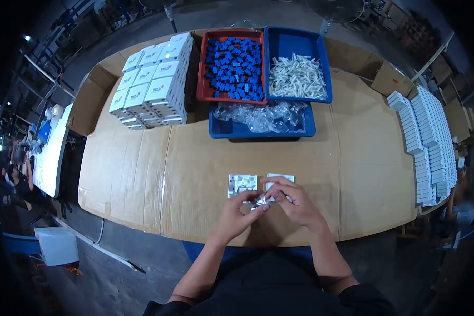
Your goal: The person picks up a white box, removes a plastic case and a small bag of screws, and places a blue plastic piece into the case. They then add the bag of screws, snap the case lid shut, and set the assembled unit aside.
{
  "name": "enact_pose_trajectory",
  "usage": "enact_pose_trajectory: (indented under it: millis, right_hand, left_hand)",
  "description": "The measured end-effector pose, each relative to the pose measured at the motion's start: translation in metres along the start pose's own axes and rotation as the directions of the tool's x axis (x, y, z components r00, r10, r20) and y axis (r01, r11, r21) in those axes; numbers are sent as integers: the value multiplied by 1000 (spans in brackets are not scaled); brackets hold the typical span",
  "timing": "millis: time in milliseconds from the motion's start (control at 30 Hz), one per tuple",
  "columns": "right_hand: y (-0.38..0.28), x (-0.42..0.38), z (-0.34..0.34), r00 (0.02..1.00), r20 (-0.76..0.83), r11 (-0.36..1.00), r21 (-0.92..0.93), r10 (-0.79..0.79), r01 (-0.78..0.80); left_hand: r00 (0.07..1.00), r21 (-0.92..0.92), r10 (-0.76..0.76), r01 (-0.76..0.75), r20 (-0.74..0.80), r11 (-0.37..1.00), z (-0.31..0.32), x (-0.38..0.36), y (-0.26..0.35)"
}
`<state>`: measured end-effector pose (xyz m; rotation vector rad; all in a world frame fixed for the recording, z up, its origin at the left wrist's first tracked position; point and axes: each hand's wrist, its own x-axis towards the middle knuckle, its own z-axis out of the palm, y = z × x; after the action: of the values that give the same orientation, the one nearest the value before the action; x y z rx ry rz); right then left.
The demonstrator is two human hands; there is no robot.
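Note:
Near the table's front edge, my left hand (238,215) pinches a small clear plastic bag (259,201) between thumb and fingers. My right hand (296,204) meets it from the other side, its fingers bent over the bag's upper end. What the bag holds is too small to tell. Just behind my left hand lies a white square piece (242,182) with grey openings. A second white square piece (287,178) lies beside it, partly covered by my right hand.
Stacked white boxes (166,89) stand back left. A red tray (201,87) holds blue parts; a blue tray (295,42) holds white ones. Another blue tray (263,131) holds clear bags. White pieces (429,142) are stacked at right. People work at far left.

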<state>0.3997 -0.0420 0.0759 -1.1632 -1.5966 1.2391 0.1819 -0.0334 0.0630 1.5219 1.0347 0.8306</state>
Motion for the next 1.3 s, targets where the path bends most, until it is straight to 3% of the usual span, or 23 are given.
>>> enact_pose_trajectory:
  millis: [67, 100, 200, 300, 400, 467, 600, 667, 733, 833, 900, 1000, 1033, 1133, 1300]
  right_hand:
    - [11, -4, -5, 995, 87, 995, 93, 39, -47]
    - [-9, -2, -5, 971, 114, 968, 119, 210, -223]
    - [3, -6, -8, 946, 229, 918, 272, 231, -289]
    - [17, -8, -10, 941, 287, 953, 185, 182, -241]
    - [4, -3, -13, 891, 382, 947, 102, 247, -306]
    - [4, 5, -24, 896, 398, 945, 167, 197, -282]
    - [5, 37, -65, 978, 209, 993, 110, 26, -50]
    - [4, 64, -86, 989, -100, 994, -2, 108, -108]
    - [3, 97, -114, 930, -367, 962, -239, 36, -132]
    - [30, 147, -160, 815, -552, 885, -451, -179, -111]
    - [40, 175, -179, 780, -578, 833, -535, -240, -139]
    - [42, 205, -195, 783, -555, 733, -650, -279, -199]
    - [43, 214, -199, 794, -538, 688, -691, -283, -223]
    - [47, 226, -205, 830, -476, 564, -786, -290, -253]
    - [68, 241, -214, 839, -473, 535, -797, -268, -278]
  left_hand:
    - [995, -36, -82, 84, 54, 996, 6, -3, -13]
    - [987, -63, -107, 115, 118, 991, 7, -1, -18]
    - [948, -389, -186, 278, 259, 878, 14, 1, -21]
    - [892, -387, -197, 364, 406, 847, 14, 6, -16]
    - [908, -517, -119, 333, 402, 788, 17, 9, -20]
    - [901, -560, -161, 381, 402, 736, 16, 9, -26]
    - [878, -676, -195, 464, 437, 572, 9, 13, -37]
    - [851, -673, -234, 517, 469, 529, 6, 15, -41]
    - [819, -686, -243, 570, 520, 453, 4, 13, -42]
    - [731, -672, -239, 682, 639, 288, 5, 3, -59]
    - [660, -626, -231, 751, 714, 210, 3, -7, -77]
    - [635, -636, -44, 772, 771, 2, 3, -17, -100]
    - [622, -623, -158, 781, 767, 53, 1, -19, -99]
    - [629, -627, 76, 778, 774, -46, 4, -14, -111]
    - [593, -592, 18, 805, 805, -24, 6, -7, -111]
